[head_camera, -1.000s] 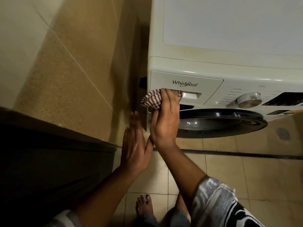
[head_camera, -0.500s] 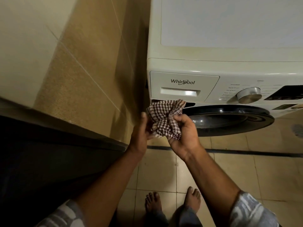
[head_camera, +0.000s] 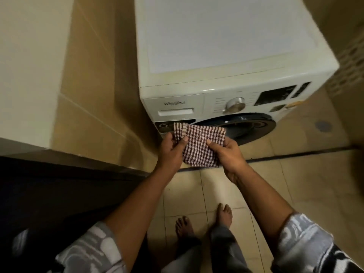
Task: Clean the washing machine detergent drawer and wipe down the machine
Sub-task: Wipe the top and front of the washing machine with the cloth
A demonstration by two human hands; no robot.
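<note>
i see the left hand and right hand each pinching the checked cloth, spread between them just in front of the washing machine, below its closed detergent drawer

Left hand: thumb and fingers pinch the cloth's left edge.
Right hand: thumb on top, pinching its right side.
Arms: both 2 reach forward, forearms bare, converging.

Red-and-white checked cloth, cream-white washing machine with dark door ring, beige floor tiles.
</note>
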